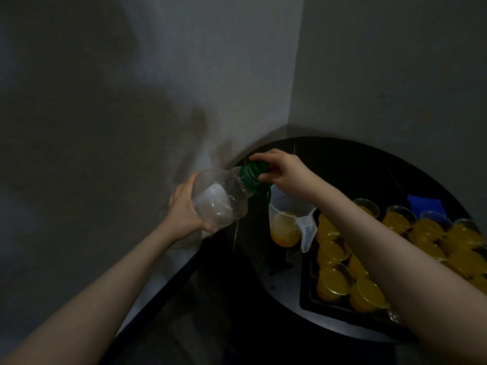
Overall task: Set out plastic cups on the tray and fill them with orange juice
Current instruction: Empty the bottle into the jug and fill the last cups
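Note:
My left hand (pixel 184 209) grips the base of a clear, empty-looking plastic bottle (pixel 220 200), held tilted on its side above the table's left edge. My right hand (pixel 283 171) pinches the bottle's green cap (pixel 253 173). Below my right hand stands a clear plastic jug (pixel 287 225) with a little orange juice in its bottom. To its right a black tray (pixel 307 293) holds several plastic cups (pixel 334 281) filled with orange juice; my right forearm hides part of them.
The dark round table (pixel 355 164) sits in a corner between two pale walls. A blue object (pixel 424 205) lies at the table's far right behind the cups. The floor below the left table edge is dim.

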